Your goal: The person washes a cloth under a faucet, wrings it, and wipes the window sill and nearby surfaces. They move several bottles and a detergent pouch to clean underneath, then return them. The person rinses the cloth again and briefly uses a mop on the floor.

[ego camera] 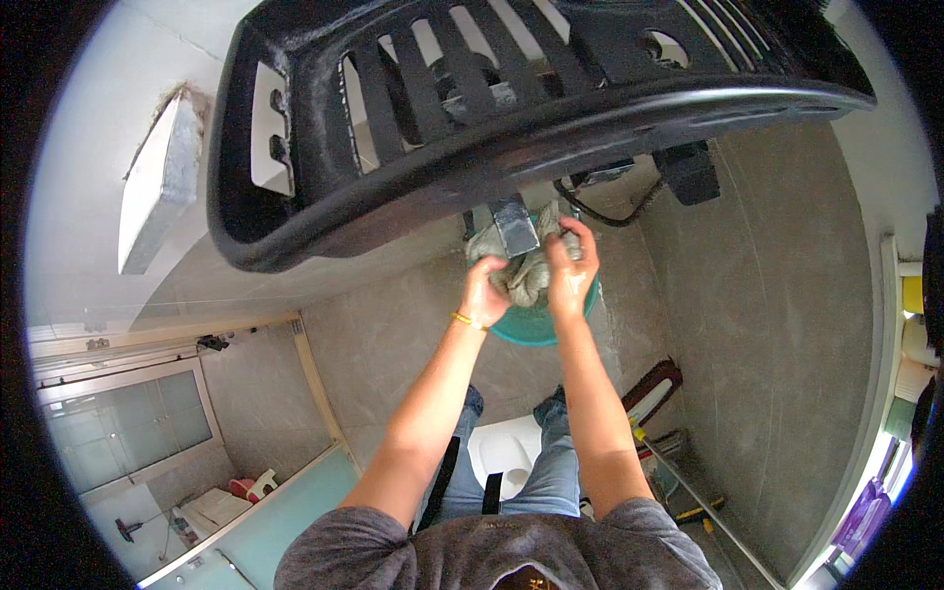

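Both hands grip a wet, light grey cloth [529,286] bunched up over a round green basin [527,333]. My left hand [488,289] holds its left side, with a yellow band around the wrist. On the cloth's right side is my right hand [571,269], its skin wet and slightly blurred. A flat metal faucet spout [516,227] reaches down between the hands, in front of part of the cloth. The far part of the basin is hidden behind the cloth and the spout.
A black slotted plastic rack [413,158] hangs above the hands. Below, a white squat toilet [505,448] lies between the legs. A long-handled brush [656,391] leans at the right wall. At lower left stands a glass partition [295,509]; a black cable [623,221] loops behind the basin.
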The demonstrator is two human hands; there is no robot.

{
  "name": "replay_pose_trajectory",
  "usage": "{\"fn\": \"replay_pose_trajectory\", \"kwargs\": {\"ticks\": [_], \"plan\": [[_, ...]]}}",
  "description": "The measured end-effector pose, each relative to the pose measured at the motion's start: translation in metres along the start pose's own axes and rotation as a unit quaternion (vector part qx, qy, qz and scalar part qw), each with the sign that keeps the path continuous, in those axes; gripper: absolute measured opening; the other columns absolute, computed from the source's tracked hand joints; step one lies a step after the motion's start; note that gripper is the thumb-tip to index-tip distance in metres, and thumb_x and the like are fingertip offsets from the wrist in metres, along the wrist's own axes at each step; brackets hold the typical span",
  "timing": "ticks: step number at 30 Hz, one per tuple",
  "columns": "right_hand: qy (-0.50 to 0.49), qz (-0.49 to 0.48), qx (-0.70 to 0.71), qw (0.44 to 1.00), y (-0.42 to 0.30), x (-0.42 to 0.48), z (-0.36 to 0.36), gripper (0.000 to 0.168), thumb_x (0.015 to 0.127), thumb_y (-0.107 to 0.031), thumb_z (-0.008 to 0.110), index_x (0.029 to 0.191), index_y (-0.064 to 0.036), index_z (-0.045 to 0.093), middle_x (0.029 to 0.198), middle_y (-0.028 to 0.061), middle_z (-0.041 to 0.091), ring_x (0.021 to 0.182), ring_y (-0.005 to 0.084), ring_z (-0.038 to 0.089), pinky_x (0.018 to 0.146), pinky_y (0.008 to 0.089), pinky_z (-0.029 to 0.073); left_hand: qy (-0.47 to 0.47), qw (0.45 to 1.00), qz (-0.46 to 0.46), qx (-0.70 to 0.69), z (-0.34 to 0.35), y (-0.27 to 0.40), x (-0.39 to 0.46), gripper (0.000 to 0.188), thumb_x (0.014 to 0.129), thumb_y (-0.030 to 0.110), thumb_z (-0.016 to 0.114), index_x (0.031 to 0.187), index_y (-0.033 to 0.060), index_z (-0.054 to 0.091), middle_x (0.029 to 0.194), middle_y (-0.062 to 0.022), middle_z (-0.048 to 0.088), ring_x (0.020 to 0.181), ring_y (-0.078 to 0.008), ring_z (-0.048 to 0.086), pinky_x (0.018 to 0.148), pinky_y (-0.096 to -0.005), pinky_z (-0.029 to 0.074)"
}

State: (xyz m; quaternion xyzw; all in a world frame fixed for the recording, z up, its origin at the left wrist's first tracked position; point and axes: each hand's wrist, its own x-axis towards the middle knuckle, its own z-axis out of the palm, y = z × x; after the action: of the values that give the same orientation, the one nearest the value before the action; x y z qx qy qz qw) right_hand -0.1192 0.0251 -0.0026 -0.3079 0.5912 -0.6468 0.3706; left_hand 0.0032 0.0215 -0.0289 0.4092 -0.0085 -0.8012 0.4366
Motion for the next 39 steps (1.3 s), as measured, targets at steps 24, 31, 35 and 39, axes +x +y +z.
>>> {"fn": "replay_pose_trajectory", "kwargs": {"ticks": [24,31,35,39], "plan": [[-0.033,0.353,0.172,0.919,0.044,0.019,-0.045,0.053,0.078,-0.041,0.055,0.120,-0.009,0.047,0.118,0.0115,0.049,0.108,0.0242,0.047,0.090,0.0372,0.037,-0.037,0.989,0.107,0.100,0.030,0.025,0.015,0.019,0.079,0.024,0.053,0.083,0.0060,0.058,0.083,-0.0030,0.059,0.076,-0.0140,0.054,0.072,-0.0311,0.043],[-0.284,0.012,-0.190,0.940,0.030,0.005,-0.065,0.086,0.058,-0.002,0.066,0.135,-0.008,0.028,0.137,0.0133,0.031,0.126,0.0274,0.028,0.103,0.0346,0.023,-0.064,0.987,0.120,0.084,0.021,0.012,0.019,0.037,0.087,0.038,0.043,0.100,0.0049,0.055,0.090,-0.0092,0.060,0.077,-0.0229,0.060,0.074,-0.0375,0.049],[-0.311,0.036,-0.170,0.935,-0.002,-0.004,-0.026,0.067,0.063,-0.016,0.073,0.121,-0.005,0.042,0.123,0.0130,0.046,0.115,0.0233,0.043,0.094,0.0326,0.034,-0.212,0.972,0.064,-0.079,0.052,0.030,-0.009,0.037,0.086,0.039,0.043,0.098,0.0059,0.055,0.088,-0.0097,0.060,0.076,-0.0248,0.058,0.074,-0.0393,0.049],[-0.213,0.072,-0.228,0.947,-0.003,0.003,-0.024,0.031,0.068,-0.006,0.062,0.097,-0.004,0.052,0.100,0.0173,0.056,0.096,0.0306,0.054,0.076,0.0329,0.043,-0.093,0.991,0.040,-0.084,0.015,0.031,-0.008,0.055,0.080,0.053,0.048,0.112,0.0087,0.046,0.104,-0.0126,0.054,0.097,-0.0285,0.051,0.087,-0.0519,0.038]]}}
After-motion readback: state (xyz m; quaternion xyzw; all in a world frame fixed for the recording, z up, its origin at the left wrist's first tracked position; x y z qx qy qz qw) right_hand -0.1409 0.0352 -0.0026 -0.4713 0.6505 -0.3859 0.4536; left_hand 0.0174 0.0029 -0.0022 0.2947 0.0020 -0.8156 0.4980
